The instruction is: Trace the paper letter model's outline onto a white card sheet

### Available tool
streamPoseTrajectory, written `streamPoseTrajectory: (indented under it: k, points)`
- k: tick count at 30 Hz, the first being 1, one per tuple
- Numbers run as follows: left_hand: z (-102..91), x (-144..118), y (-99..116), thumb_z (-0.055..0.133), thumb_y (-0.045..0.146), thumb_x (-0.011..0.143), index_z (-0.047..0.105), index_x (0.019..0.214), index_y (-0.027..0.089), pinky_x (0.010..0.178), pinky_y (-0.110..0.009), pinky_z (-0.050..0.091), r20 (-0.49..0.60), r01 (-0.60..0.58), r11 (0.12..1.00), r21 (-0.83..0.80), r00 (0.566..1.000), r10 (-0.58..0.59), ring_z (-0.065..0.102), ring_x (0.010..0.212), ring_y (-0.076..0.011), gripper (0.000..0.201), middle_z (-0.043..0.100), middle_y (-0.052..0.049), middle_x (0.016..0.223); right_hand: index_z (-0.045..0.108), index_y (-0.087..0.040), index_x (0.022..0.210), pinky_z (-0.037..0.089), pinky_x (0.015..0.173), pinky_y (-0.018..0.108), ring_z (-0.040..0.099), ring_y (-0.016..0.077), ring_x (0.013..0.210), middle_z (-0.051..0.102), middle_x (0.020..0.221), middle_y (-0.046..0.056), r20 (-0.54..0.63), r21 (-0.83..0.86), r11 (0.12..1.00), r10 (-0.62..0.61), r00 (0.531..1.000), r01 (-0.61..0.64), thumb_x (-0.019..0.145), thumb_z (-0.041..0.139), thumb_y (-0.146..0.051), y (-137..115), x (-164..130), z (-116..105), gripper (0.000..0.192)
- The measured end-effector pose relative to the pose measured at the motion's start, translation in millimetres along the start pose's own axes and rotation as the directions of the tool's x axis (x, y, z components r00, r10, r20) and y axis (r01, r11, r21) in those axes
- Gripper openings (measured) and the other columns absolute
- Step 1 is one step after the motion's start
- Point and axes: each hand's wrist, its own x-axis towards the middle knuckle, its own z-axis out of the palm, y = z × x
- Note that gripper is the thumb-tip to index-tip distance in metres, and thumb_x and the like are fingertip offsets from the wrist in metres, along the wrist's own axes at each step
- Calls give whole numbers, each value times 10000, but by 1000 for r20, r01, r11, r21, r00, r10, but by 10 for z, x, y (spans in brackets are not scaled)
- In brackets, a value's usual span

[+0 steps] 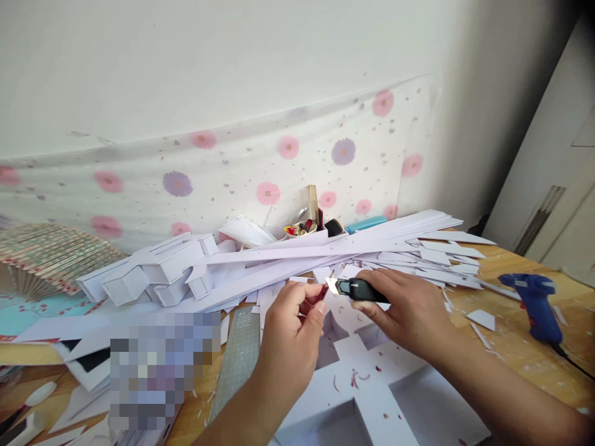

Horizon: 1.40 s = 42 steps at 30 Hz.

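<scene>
Here, right hand (409,310) closed around black utility knife (357,288) — blade toward left hand (290,328); left fingertips pinching small red piece (320,293), just above white foam-board model (367,384) on counter (525,347).

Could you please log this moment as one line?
right hand: holds utility knife | left hand: pinches small red piece at blade | below: white foam-board model

I see a plain white wall (232,56) at the back, w/ a flowered cloth (279,155) hanging along its lower part. The wooden table (520,347) is light brown. On the right stands a pale cabinet (553,167). Soft daylight, approx. even everywhere.
</scene>
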Motion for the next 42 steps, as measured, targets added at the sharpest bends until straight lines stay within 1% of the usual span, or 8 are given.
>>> streamPoseTrajectory:
  k: [7,11,14,18,23,29,35,42]
  points:
    - [12,-29,51,546,277,797,580,858,193,468,-189,439,56,142,985,-97,989,-137,534,471,-82,109,604,9,679,654,-246,1010,316,467,265,629,202,621,697,729,22,-102,-119,944,295,950,-306,886,442,-568,260,46,-39,406]
    - [26,-42,107,553,260,805,583,871,194,484,-170,440,-6,173,979,-104,985,-174,543,468,-86,98,564,41,546,624,-228,1021,376,574,274,627,192,714,693,841,45,12,48,995,85,996,-85,909,426,-551,126,18,-47,395]
    - [25,-34,106,554,281,809,578,863,193,488,-176,450,-8,166,982,-94,986,-168,554,478,-95,105,573,39,531,611,-227,993,362,585,274,579,173,662,641,748,20,118,176,984,-11,993,-10,909,427,-560,-18,-6,-20,390]
    - [17,-18,64,546,296,812,573,846,193,470,-180,431,35,158,985,-73,987,-155,523,460,-93,111,551,46,511,605,-225,1000,349,586,276,570,172,668,628,748,16,109,170,985,-7,994,-11,904,434,-566,-69,-23,15,393]
    - [18,-22,48,562,307,811,586,856,194,442,-181,342,-16,147,987,-72,989,-148,445,441,-84,124,498,59,497,624,-224,983,368,575,272,598,178,673,657,756,25,60,74,997,-20,998,16,901,457,-540,36,-4,38,367]
    - [-4,-29,50,546,357,807,590,879,184,443,-184,375,97,230,965,-128,971,-219,458,452,-92,193,496,51,490,649,-247,1019,346,484,264,636,205,636,701,746,28,-73,-92,958,267,961,-273,894,420,-570,256,43,-11,415]
    - [2,-25,74,525,356,816,572,846,163,425,-176,376,101,220,954,-205,974,-203,452,428,-84,201,517,39,492,618,-223,991,376,592,273,589,172,679,655,773,26,102,165,986,2,995,-19,905,421,-573,5,-8,-2,411]
    - [-18,-30,45,495,329,842,564,824,169,446,-177,384,135,222,960,-170,970,-200,443,437,-78,176,510,42,489,621,-229,991,376,598,271,589,172,676,648,756,24,130,163,986,-5,992,-16,899,439,-567,-23,-10,30,395]
